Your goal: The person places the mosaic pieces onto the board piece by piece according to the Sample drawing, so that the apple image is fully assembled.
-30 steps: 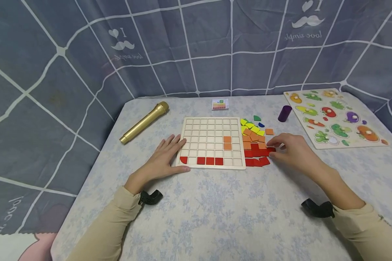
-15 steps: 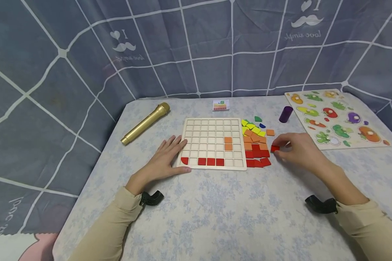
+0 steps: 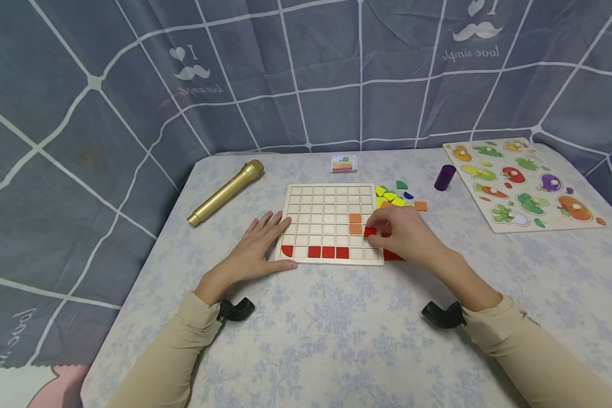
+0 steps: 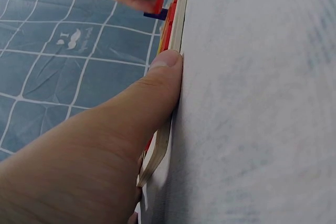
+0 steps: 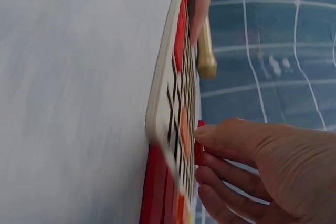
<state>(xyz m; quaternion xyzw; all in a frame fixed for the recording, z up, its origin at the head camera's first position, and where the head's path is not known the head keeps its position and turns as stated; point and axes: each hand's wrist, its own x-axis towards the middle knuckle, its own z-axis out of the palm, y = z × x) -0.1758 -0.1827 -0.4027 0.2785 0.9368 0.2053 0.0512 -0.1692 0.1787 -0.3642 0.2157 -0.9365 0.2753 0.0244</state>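
Observation:
A wooden grid board (image 3: 318, 199) lies on the table with a red quarter-round tile (image 3: 287, 250), three red square tiles (image 3: 328, 252) along its near row, and two orange tiles (image 3: 355, 223) toward the right. My left hand (image 3: 252, 249) rests at the board's left edge, fingers spread, thumb (image 4: 167, 61) along the near edge. My right hand (image 3: 405, 232) pinches a red square tile (image 5: 200, 142) between thumb and fingers, held over the board's right side. Beneath and behind that hand, much of the pile of red and orange tiles is hidden; yellow tiles (image 3: 390, 196) show beyond it.
A gold microphone (image 3: 225, 192) lies at the back left. A small pattern card (image 3: 343, 164) sits behind the board. Toward the right are a purple cylinder (image 3: 445, 177) and a vegetable puzzle board (image 3: 522, 187). One orange tile (image 3: 420, 206) and a green piece (image 3: 401, 185) lie apart.
My right hand first drew a red tile rightward off the pile, then carried it left to above the board's right side. The left hand has stayed in place.

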